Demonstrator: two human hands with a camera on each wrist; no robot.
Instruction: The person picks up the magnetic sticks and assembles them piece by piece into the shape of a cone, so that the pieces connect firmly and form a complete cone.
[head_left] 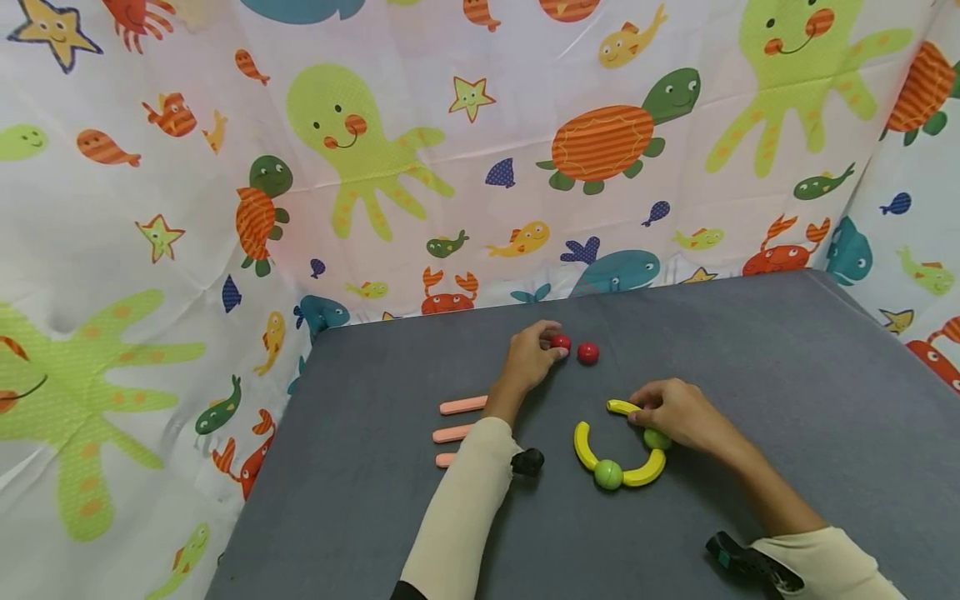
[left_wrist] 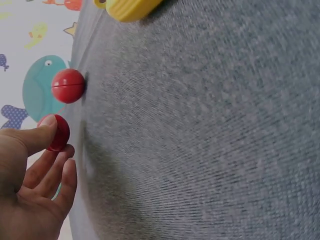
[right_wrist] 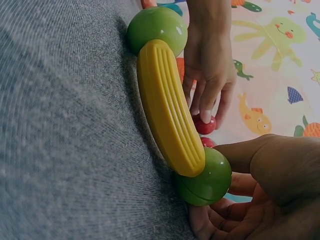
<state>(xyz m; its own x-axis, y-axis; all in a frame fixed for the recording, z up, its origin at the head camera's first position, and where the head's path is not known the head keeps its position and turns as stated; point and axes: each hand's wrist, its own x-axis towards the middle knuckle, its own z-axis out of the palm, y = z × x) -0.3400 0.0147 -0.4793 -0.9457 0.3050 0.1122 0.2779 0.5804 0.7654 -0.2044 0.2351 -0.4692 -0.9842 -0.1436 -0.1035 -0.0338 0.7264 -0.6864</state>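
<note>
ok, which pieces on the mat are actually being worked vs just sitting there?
In hand:
left hand pinching a red ball
right hand on a green ball and yellow curved piece

Lying about:
second red ball
pink sticks

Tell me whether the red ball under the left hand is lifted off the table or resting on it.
Resting: the red ball sits on the grey table, pinched by the left hand.

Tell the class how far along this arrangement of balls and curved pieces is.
Done: two yellow curved pieces join at a green ball. In hand: the right hand grips a second green ball beside a third curve; the left hand pinches a red ball. Left: another red ball and pink sticks lie loose.
</note>
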